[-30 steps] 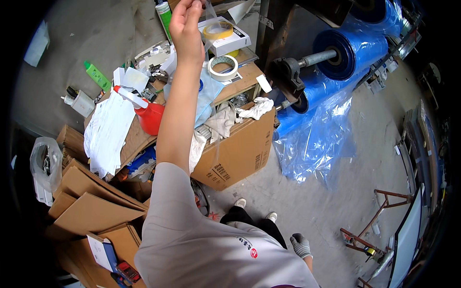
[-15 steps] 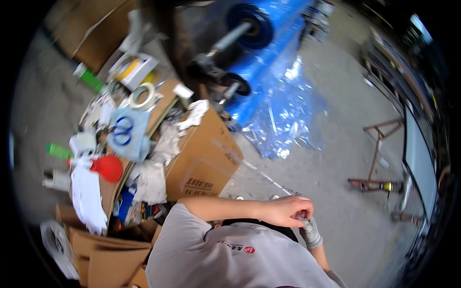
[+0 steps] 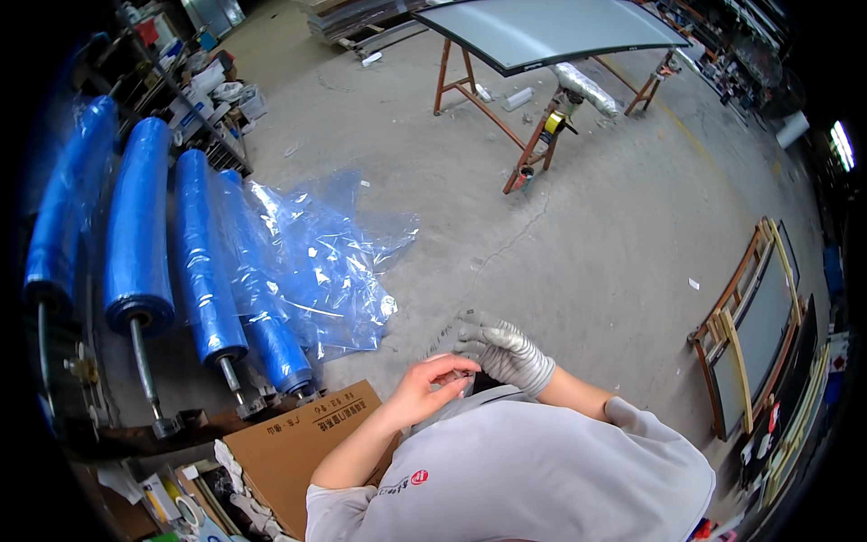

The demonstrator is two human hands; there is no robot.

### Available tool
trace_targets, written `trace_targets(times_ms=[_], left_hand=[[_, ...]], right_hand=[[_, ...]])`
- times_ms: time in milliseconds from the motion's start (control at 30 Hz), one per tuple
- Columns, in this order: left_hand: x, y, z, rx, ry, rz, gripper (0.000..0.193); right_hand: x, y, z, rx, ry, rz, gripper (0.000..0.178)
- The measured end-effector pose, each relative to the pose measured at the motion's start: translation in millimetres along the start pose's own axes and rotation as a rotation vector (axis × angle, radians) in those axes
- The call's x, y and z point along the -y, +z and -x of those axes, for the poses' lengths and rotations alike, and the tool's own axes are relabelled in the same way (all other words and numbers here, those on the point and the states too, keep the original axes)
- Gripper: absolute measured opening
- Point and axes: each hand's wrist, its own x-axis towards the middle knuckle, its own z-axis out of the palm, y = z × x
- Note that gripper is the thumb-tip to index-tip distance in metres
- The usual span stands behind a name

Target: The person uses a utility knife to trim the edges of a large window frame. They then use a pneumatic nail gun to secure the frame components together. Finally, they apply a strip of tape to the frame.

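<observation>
My left hand [image 3: 435, 387] is bare and held in front of my chest, its thumb apart from its fingers. Nothing shows in its grasp. On my right hand [image 3: 508, 350] is a pale work glove with grey bands at the cuff [image 3: 533, 369]. Its gloved fingers reach leftward, loosely bent, just above my left fingertips. The two hands are very close; whether they touch is hard to tell. Below and left of my left arm stands a brown cardboard box [image 3: 302, 452].
Blue film rolls [image 3: 140, 226] stand on a rack at left, with loose clear film [image 3: 334, 271] on the floor. Ahead, a large panel [image 3: 551, 32] rests on rusty trestles [image 3: 533, 144]. Framed panels [image 3: 754, 334] lean at right. Tape and papers lie on a cluttered surface [image 3: 194, 506] at lower left.
My view has swung right, away from the cluttered table. My left hand has come off the glove's cuff and is now by its fingertips, with its fingers opened.
</observation>
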Motion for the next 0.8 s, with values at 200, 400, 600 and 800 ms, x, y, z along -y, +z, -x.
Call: trace_targets(times_ms=[200, 400, 600, 800], left_hand=[[-33.7, 11.2, -137.7, 0.044, -0.056, 0.083, 0.051], [-15.4, -12.0, -250.5, 0.288, -0.215, 0.252, 0.03], [-12.9, -65.5, -371.2, 0.511, -0.277, 0.392, 0.015], [-19.9, -136.4, -512.4, 0.63, -0.265, 0.297, 0.013]], right_hand=[[136.2, -42.1, 0.0, -0.325, -0.308, 0.121, 0.022], [249.1, -93.2, -6.5, -0.474, -0.693, 0.081, 0.021], [361.2, -148.2, -19.0, -0.637, -1.011, 0.065, 0.024], [457.8, -178.9, -27.8, -0.548, -1.215, 0.019, 0.022]])
